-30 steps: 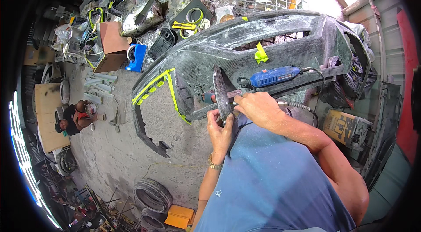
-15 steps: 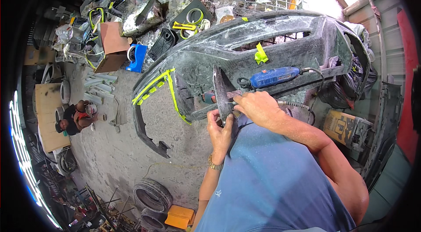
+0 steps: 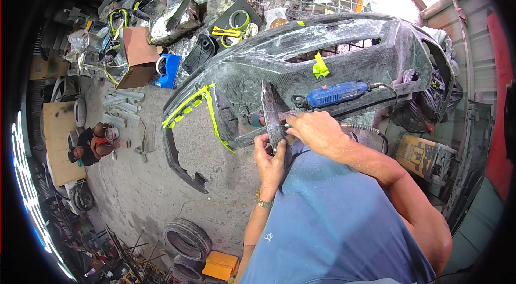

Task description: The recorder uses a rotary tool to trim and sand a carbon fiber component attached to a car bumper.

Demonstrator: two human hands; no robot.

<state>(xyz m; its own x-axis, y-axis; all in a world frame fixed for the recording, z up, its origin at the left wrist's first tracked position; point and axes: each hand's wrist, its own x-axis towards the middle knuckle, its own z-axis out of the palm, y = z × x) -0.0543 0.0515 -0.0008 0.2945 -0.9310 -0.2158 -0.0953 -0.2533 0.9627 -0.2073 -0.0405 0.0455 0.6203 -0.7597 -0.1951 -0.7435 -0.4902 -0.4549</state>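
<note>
You are holding the dark strip point(image 3: 272, 112) in front of you, just short of the bumper point(image 3: 252, 75), with its long side running away from your body. Your left grip point(image 3: 270, 163) is clamping on the strip's near end, thumb and fingers closing around it. Your right grip point(image 3: 317, 132) is closing on the metal shaft point(image 3: 365, 130), whose thin bright tip point(image 3: 281, 125) is poking out past your fingertips toward the strip's right edge; you cannot tell from here whether it is touching. The rest of the shaft is running out to the right from behind your wrist and bending toward you. Beyond your right grip, the blue tool point(image 3: 337, 94) is lying on the bumper, a cord trailing from its right end. Yellow tape point(image 3: 320, 65) is sticking to the bumper above the tool, and yellow strips point(image 3: 209, 109) are lining its left part. Behind the bumper, a yellow cutter point(image 3: 226, 32) is lying near a tape roll point(image 3: 238, 18), and a blue holder point(image 3: 167, 71) is standing beside a brown box point(image 3: 141, 47). Over to your left, well apart from you, a co-worker point(image 3: 88, 145) is sitting low on the floor point(image 3: 137, 176). Two tyres point(image 3: 201, 238) are lying near an orange box point(image 3: 221, 265) by your left arm.
</note>
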